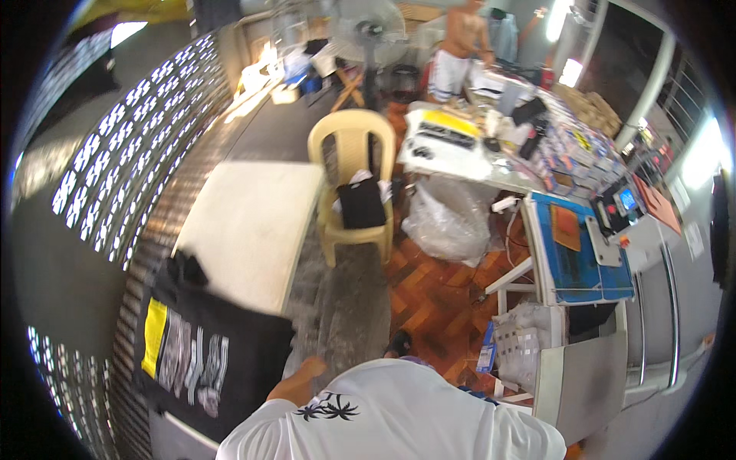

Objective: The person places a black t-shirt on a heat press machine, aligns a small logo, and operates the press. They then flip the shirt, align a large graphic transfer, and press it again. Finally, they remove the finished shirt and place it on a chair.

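My left hand (310, 369) hangs beside my body, just right of a black garment (253, 341), with a small gap showing between them. Its fingers are small and smeared, so their pose is unclear. The garment lies spread over the near end of a cream board (249, 222) and carries a yellow, grey and white print. My right hand is hidden from sight behind my white shirt (429, 414).
Ahead stands a cream plastic chair (351, 146) with dark and white cloth on its seat. A clear plastic bag (445, 222) sits by a table bearing a white printed garment (445, 146). At right is a blue-topped press machine (571, 253). Another person (460, 46) works at the back.
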Demonstrator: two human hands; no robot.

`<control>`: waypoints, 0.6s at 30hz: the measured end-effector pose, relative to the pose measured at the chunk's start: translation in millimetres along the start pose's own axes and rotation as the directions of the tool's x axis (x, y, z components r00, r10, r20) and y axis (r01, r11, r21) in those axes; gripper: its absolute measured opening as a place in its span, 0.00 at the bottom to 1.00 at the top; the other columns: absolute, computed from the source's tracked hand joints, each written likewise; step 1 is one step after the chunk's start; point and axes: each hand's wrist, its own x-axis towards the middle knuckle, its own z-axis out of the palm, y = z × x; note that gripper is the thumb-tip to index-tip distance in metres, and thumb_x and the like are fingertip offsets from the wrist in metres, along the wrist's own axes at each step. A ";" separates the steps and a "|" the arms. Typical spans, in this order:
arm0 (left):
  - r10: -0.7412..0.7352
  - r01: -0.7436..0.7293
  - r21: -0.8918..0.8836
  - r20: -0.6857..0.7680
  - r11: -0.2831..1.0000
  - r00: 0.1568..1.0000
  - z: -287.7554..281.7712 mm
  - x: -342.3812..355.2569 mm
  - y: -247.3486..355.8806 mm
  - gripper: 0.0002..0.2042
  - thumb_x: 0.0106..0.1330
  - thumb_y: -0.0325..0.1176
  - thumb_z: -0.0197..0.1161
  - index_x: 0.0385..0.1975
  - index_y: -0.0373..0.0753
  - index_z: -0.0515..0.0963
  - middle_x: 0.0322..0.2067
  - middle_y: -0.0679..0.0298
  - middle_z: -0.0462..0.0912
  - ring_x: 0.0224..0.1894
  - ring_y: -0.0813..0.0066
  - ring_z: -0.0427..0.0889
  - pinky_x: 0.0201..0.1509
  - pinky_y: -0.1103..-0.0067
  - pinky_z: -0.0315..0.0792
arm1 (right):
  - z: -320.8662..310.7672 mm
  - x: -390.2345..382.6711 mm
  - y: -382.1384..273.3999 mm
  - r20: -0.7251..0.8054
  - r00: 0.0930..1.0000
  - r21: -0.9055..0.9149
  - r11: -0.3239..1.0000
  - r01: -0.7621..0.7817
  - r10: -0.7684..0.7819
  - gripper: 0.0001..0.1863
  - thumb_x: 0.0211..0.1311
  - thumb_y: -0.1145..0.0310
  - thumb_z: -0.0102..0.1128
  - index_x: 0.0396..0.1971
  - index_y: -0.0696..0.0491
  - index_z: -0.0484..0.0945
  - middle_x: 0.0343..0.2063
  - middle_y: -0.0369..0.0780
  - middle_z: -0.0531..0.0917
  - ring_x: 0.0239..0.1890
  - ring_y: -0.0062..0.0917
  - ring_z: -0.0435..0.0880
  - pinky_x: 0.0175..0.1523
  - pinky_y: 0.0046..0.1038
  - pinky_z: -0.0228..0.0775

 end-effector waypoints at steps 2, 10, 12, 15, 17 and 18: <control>0.003 0.002 -0.017 0.264 1.000 0.964 -29.9 15.8 -23.9 0.10 0.55 0.39 0.64 0.29 0.41 0.88 0.30 0.51 0.88 0.36 0.52 0.88 0.40 0.54 0.80 | -0.6 7.9 7.8 -0.049 0.999 0.050 0.999 0.015 -0.013 0.14 0.60 0.61 0.62 0.36 0.55 0.87 0.33 0.48 0.89 0.38 0.42 0.89 0.42 0.40 0.81; -0.092 0.143 -0.221 0.226 0.965 0.970 -136.3 163.1 -11.2 0.15 0.68 0.45 0.58 0.42 0.43 0.86 0.38 0.46 0.87 0.42 0.46 0.87 0.43 0.56 0.80 | -129.2 53.2 -52.7 -0.391 0.920 0.373 0.918 0.134 0.025 0.15 0.63 0.62 0.62 0.39 0.58 0.86 0.38 0.47 0.88 0.43 0.39 0.88 0.49 0.37 0.78; -0.143 0.171 -0.410 0.099 0.896 0.985 -161.7 195.6 18.8 0.18 0.72 0.47 0.55 0.44 0.42 0.86 0.41 0.44 0.86 0.45 0.45 0.87 0.46 0.57 0.81 | -223.7 21.0 -134.0 -0.650 0.745 0.222 0.899 0.377 -0.151 0.13 0.65 0.64 0.62 0.42 0.58 0.85 0.40 0.47 0.88 0.45 0.38 0.88 0.52 0.36 0.77; -0.074 0.098 -0.298 0.091 0.949 0.993 -207.2 247.5 47.8 0.19 0.72 0.47 0.56 0.44 0.39 0.86 0.43 0.45 0.87 0.46 0.45 0.87 0.48 0.59 0.81 | -353.8 -4.1 -173.0 -0.892 0.392 -0.029 0.894 0.448 -0.226 0.10 0.64 0.68 0.65 0.41 0.56 0.84 0.39 0.47 0.88 0.45 0.42 0.87 0.52 0.35 0.77; -0.155 0.183 -0.391 0.103 0.902 0.983 -225.1 270.7 53.9 0.18 0.71 0.46 0.57 0.44 0.38 0.86 0.43 0.45 0.87 0.46 0.45 0.87 0.48 0.59 0.81 | -436.6 -29.3 -186.4 -0.987 0.029 -0.139 0.938 0.319 -0.156 0.06 0.63 0.76 0.62 0.38 0.58 0.84 0.40 0.48 0.87 0.45 0.44 0.86 0.51 0.38 0.76; -0.153 0.195 -0.397 0.135 0.897 0.979 -229.4 279.3 45.3 0.18 0.71 0.46 0.57 0.44 0.39 0.86 0.43 0.45 0.87 0.46 0.46 0.87 0.47 0.59 0.81 | -474.6 -45.4 -194.1 -0.949 -0.164 -0.302 0.926 0.226 -0.270 0.04 0.63 0.76 0.63 0.37 0.57 0.83 0.38 0.48 0.86 0.43 0.44 0.84 0.51 0.40 0.75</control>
